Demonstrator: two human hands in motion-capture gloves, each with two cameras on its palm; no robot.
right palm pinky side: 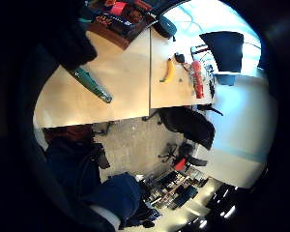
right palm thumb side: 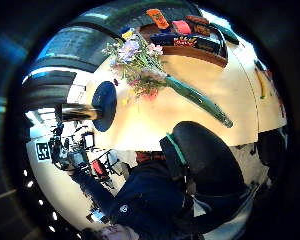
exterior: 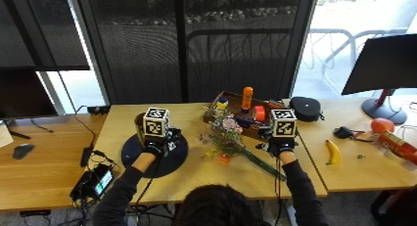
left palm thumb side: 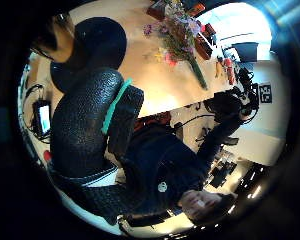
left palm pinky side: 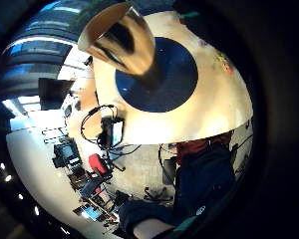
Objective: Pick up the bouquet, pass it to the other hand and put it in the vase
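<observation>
The bouquet (exterior: pixel 224 135) of pink, purple and yellow flowers lies flat on the wooden table (exterior: pixel 196 179), its green wrapped stems (exterior: pixel 264 166) pointing toward the front edge. My right hand (exterior: pixel 280 146) hovers just right of the stems, fingers relaxed, holding nothing; the stems (right palm pinky side: pixel 93 85) and the flowers (right palm thumb side: pixel 140 70) show under it. The metal vase (exterior: pixel 139 124) stands upright on a round dark blue mat (exterior: pixel 173 157) at the left. My left hand (exterior: pixel 155 147) hangs over the mat beside the vase (left palm pinky side: pixel 122 42) and holds nothing. The bouquet (left palm thumb side: pixel 180 35) lies some way off from that hand.
A wooden tray (exterior: pixel 244 113) of small items stands behind the bouquet. Right of it are a black case (exterior: pixel 305 108), a banana (exterior: pixel 333 151) and a red bottle (exterior: pixel 394 140). A small screen device (exterior: pixel 94 182) with cables sits at the front left edge.
</observation>
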